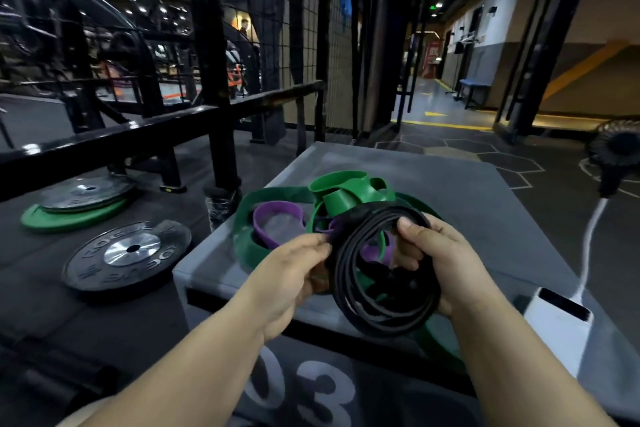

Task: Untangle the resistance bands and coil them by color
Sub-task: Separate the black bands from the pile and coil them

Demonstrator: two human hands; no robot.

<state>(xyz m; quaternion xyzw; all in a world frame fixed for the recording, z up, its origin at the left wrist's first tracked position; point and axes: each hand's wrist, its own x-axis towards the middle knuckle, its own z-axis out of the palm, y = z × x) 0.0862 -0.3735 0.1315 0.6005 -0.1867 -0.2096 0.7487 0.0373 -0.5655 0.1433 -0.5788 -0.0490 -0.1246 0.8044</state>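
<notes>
While both hands hold a coiled black band [388,321] just above the near end of the counter [485,211], the rest of the bands lie in a tangle on the counter top behind it; the left hand [294,274] pinches the coil's left rim between thumb and fingertips, a narrow grip closed on the rubber; the right hand [440,263] wraps its fingers round the coil's right side with the thumb pressed on the upper rim, so that grip too is closed on the black band; the coil shows several loops stacked loosely and tilts toward the camera.

At the middle of the counter, bright green bands [339,191] stand up in curled loops; a wider dark green band [277,196] runs from them toward the counter's left edge and back; a purple band [277,211] lies inside that loop, and more purple shows through the black coil; how the purple and green strands cross beneath the coil is hidden.

On the counter's front face a large "03" [301,392] is printed; a white device [554,326] sits at the counter's near right corner, with a white cable [592,229] running off to the right; left of the counter, on the dark floor, a black weight plate [128,258] lies flat, and farther left a green plate [69,218] lies under a dark one.
</notes>
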